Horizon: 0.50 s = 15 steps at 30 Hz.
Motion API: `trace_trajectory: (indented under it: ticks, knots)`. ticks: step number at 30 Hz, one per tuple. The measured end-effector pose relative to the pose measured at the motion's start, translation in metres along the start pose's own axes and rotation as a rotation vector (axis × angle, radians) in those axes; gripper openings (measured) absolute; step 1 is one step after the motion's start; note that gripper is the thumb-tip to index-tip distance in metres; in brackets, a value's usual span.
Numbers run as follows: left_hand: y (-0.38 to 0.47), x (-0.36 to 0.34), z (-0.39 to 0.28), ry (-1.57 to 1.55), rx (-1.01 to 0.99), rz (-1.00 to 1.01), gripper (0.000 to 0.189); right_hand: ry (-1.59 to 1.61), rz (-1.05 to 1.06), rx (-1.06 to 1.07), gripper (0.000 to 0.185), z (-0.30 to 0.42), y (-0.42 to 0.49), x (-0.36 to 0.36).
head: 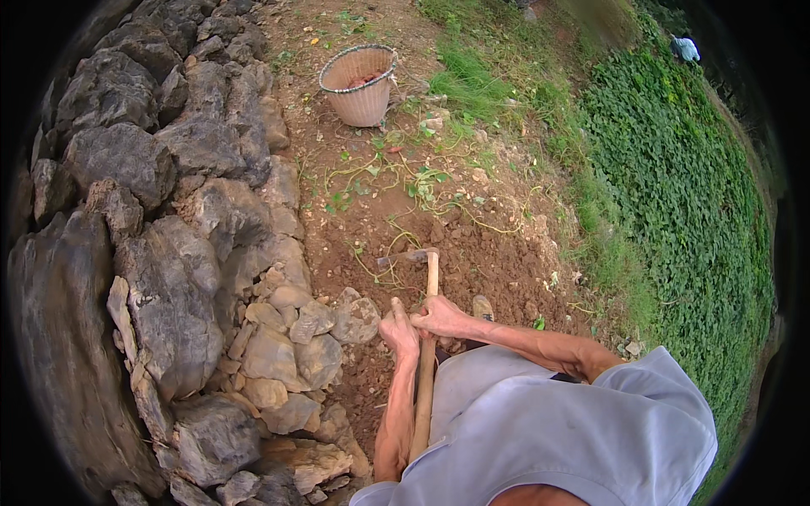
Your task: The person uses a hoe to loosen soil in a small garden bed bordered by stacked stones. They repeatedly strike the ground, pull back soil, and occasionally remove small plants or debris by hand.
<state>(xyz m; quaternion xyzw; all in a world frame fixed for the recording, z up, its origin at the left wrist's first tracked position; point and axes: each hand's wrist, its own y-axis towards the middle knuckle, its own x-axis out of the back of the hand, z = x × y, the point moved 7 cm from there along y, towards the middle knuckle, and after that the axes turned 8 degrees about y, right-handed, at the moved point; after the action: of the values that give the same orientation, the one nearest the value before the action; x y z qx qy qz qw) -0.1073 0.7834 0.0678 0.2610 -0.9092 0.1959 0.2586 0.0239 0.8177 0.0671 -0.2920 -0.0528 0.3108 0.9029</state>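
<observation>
My left hand (400,329) and my right hand (441,317) meet in front of my body, fingers bent and touching. Whether something small is between them cannot be made out. A hoe's wooden handle (424,392) runs up from beside my torso, passing under my right hand and just right of my left hand; whether either one grips it is unclear. The hoe's metal blade (405,257) points left above loose brown soil (468,265). Farther ahead a woven basket (359,104) stands upright with reddish things low inside. Cut vines (405,171) lie between basket and hoe.
A wall of large grey rocks (120,158) borders the left, with smaller stones (278,354) piled near my left hand. Grass (468,82) and dense leafy vines (677,190) cover the right. My shoe (483,307) shows beyond my right forearm. A light-blue shape (685,49) is far off, top right.
</observation>
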Motion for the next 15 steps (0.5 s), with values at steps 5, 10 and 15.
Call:
trace_trajectory:
  ticks: [5, 10, 15]
  knots:
    - [0.01, -0.005, 0.043, 0.141, 0.105, -0.089, 0.054, -0.283, -0.023, -0.148, 0.046, -0.045, 0.016, 0.003]
    - [0.009, 0.001, 0.118, 0.1, 0.227, -0.112, 0.045, 0.134, 0.016, -0.395, 0.039, -0.107, 0.017, 0.009]
    - [0.003, -0.025, 0.142, 0.117, 0.325, -0.038, 0.038, 0.45, -0.165, -0.404, 0.028, -0.143, 0.079, 0.069]
